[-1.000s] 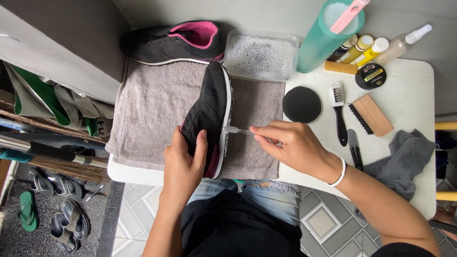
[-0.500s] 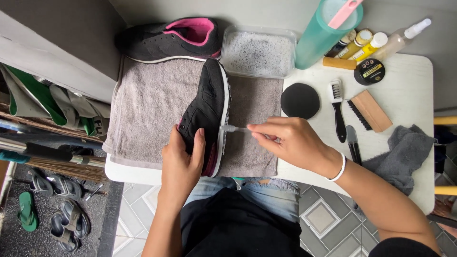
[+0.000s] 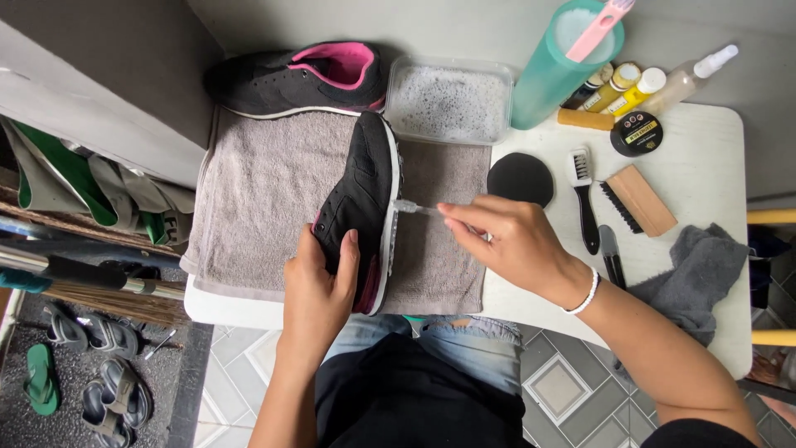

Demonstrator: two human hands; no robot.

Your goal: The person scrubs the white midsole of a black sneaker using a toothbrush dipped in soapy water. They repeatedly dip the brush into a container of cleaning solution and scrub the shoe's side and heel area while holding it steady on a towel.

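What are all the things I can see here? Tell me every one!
Shoe on its side: one, black with white sole, on the towel, held.
Second shoe: one, black with pink lining, at the towel's far edge.
Towel: one, grey, over the table's left part.
Small brush: one, clear, against the sole.
Tub: one, clear, foamy inside.
Tall cup: one, teal, pink handle sticking out.
Round pad: one, black.
Bottles: several, yellow and clear, far right.
Wooden brush: one, tan.
Cloth: one, dark grey, right edge.
Sandals: several, on the floor, left.
Left hand: grips the shoe.
Right hand: pinches the small brush.
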